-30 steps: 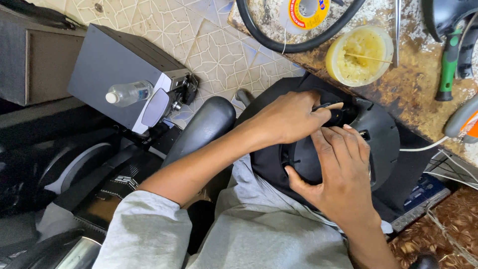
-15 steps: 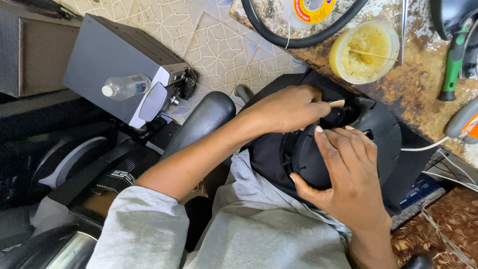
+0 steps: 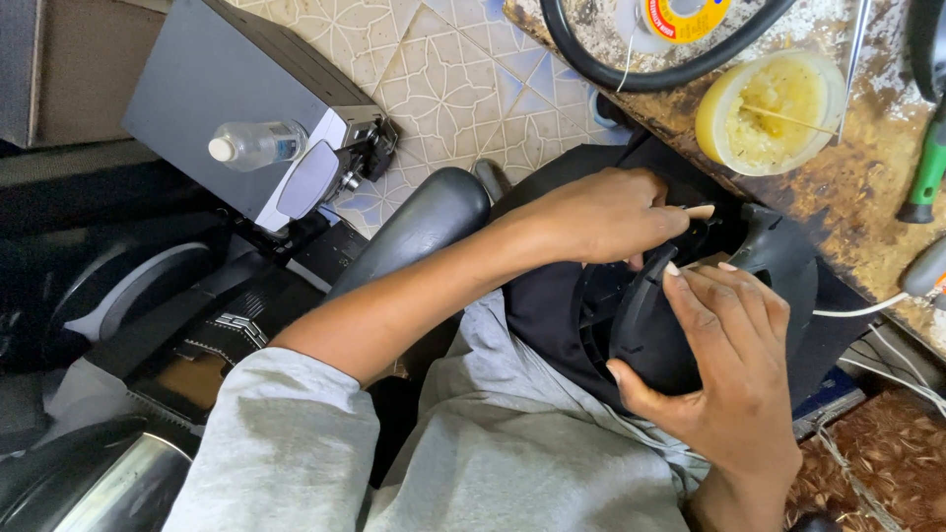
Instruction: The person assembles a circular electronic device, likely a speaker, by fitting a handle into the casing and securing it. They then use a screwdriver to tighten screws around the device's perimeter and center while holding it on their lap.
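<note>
A black rounded plastic housing point(image 3: 778, 266) rests on my lap, partly over a black flat panel point(image 3: 552, 305). My right hand point(image 3: 729, 365) grips the housing's near side, fingers spread over its curved shell. My left hand point(image 3: 606, 212) reaches across from the left and pinches at a small part on the housing's top edge; what is between those fingertips is too small to tell. Both forearms come from grey sleeves.
A stained workbench point(image 3: 867, 197) lies at the upper right with a yellow tub point(image 3: 769, 113), a black cable loop point(image 3: 641, 74), a tape roll point(image 3: 685, 15) and a green-handled tool point(image 3: 926, 172). A grey box point(image 3: 236, 99) bearing a small plastic bottle point(image 3: 258, 143) stands on the patterned tile floor at left.
Both hands have stayed on the black housing with small shifts of the fingers. The view has drifted slightly, so the bench sits a little lower in the frame.
</note>
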